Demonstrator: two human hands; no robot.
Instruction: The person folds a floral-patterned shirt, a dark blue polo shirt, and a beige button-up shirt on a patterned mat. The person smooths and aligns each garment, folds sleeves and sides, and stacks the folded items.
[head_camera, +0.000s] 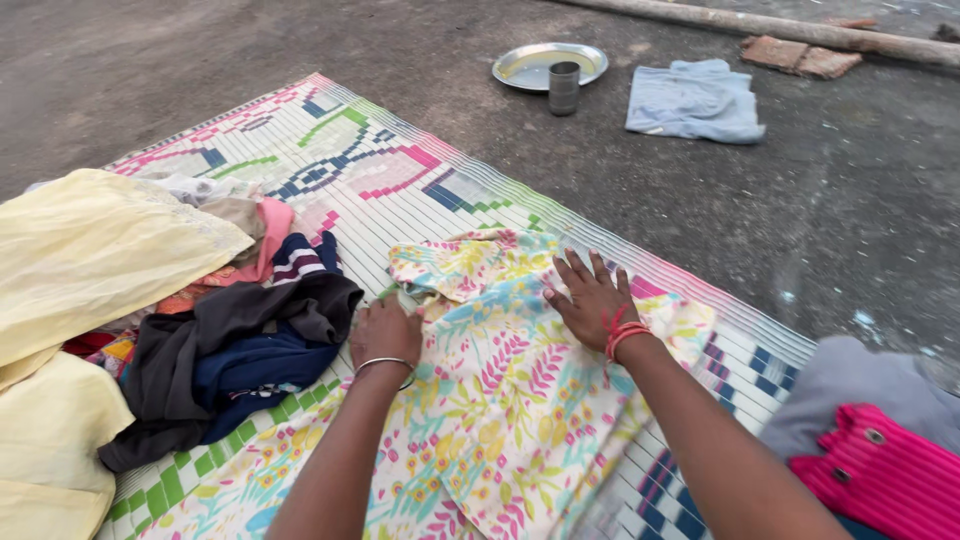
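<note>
Two hands press a floral garment (510, 390) on the woven mat (370, 170), with the clothes pile (200, 340) at nine o'clock. The left hand (385, 335) pinches its edge; the right hand (592, 300) lies flat, fingers spread (gripping nothing). Smoothing seems underway; folding would need both edges aligned.

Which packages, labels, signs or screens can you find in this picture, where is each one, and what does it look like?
None in view: no package, label, sign or screen.
What is there: a flowered cloth under both hands, on a woven mat.
A pile of clothes lies at the left.
A metal plate and metal cup stand on the ground beyond.
</note>
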